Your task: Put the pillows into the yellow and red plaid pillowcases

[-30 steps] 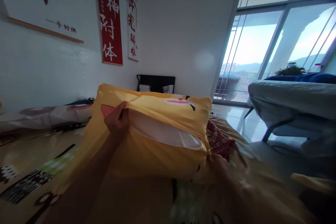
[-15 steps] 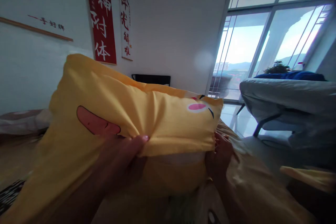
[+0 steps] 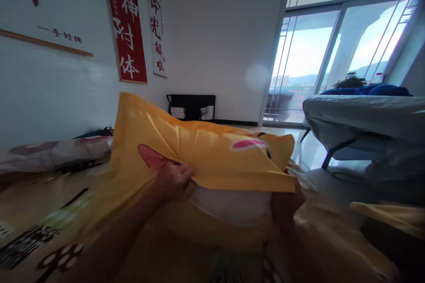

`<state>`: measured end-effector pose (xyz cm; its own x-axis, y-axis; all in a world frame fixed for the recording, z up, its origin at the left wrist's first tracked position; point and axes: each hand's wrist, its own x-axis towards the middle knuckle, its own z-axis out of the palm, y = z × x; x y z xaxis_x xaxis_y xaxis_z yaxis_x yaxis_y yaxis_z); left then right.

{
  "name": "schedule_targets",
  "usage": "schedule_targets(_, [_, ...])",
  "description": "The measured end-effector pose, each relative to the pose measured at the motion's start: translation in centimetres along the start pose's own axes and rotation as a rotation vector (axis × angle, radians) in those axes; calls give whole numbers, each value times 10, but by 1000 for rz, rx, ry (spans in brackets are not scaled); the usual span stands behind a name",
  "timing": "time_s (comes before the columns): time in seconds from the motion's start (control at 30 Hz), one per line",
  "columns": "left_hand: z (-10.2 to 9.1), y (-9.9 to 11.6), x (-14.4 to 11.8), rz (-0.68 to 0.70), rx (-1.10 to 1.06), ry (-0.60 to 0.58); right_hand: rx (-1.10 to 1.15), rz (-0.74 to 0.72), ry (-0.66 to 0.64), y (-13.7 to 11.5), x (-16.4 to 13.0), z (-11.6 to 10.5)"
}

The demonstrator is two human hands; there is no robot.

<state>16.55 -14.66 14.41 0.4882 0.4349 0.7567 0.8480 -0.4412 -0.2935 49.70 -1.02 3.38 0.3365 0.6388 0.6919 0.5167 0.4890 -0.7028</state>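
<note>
A yellow pillowcase [image 3: 212,154] with a printed pink cheek and a reddish shape is stretched between my hands, its open end facing me. Inside the opening shows a white pillow [image 3: 232,205]. My left hand [image 3: 174,181] is closed on the upper edge of the opening, bunching the cloth into folds. At the right corner of that edge my right hand [image 3: 290,196] is closed on the pillowcase, its fingers partly hidden by the cloth and dim light.
Below lies a patterned bedsheet [image 3: 43,234]. Folded bedding [image 3: 63,154] is at the left by the wall. A covered table [image 3: 365,108] stands at the right before glass doors [image 3: 305,66]. A black rack [image 3: 191,107] is at the far wall, and yellow cloth [image 3: 388,216] lies lower right.
The pillowcase's left side has come down and to the right, baring the bedding behind. The opening gapes wider and more white pillow shows. My right hand has moved slightly right and down.
</note>
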Motion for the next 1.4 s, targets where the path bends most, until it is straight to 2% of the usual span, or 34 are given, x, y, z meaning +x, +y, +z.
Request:
schedule_targets(0.07, [17, -21, -13, -266, -52, -185, -116, -264, 1, 0, 1, 7])
schedule_targets(0.13, [23, -38, -31, -415, -76, -249, -243, -470, -47, -1, 1, 13])
schedule_targets(0.17, [24, -43, -39, -437, -80, -259, -284, -490, -70, -2, 1, 15])
schedule_targets(0.23, [20, -47, -49, -433, -92, -284, -334, -379, -83, -8, 1, 15])
schedule_targets(0.3, [13, -46, -49, -429, -101, -337, -418, -150, -155, -17, 3, 11])
schedule_targets(0.37, [7, -42, -41, -432, -97, -411, -571, 86, -318, -26, 8, 2])
schedule_targets(0.43, [2, -38, -31, -465, -75, -508, -704, 177, -489, -35, 13, -7])
schedule_targets(0.5, [-1, -36, -21, -534, -35, -612, -734, 130, -578, -42, 16, -15])
schedule_targets(0.57, [-2, -35, -13, -614, 1, -680, -703, 76, -579, -47, 17, -20])
schedule_targets(0.73, [3, -43, -5, -670, -17, -694, -619, 39, -497, -47, 17, -21])
schedule_targets(0.87, [6, -57, 1, -637, -72, -730, -348, -55, -600, -33, 25, -22])
schedule_targets(1.0, [-5, -63, 17, -705, -26, -770, -188, -72, -682, -26, 32, -28])
schedule_targets(1.13, [-21, -49, 41, -817, 187, -873, -216, -75, -702, -32, 34, -38])
schedule_targets(1.2, [-20, -32, 54, -745, 286, -801, -263, -83, -679, -36, 33, -41])
schedule_targets(1.27, [-9, -11, 66, -520, 244, -639, -319, -89, -650, -38, 30, -42])
schedule_targets(1.33, [11, 13, 76, -268, 91, -484, -339, -87, -657, -38, 26, -41])
schedule_targets(1.4, [39, 35, 84, -109, -45, -428, -324, -88, -691, -38, 23, -39])
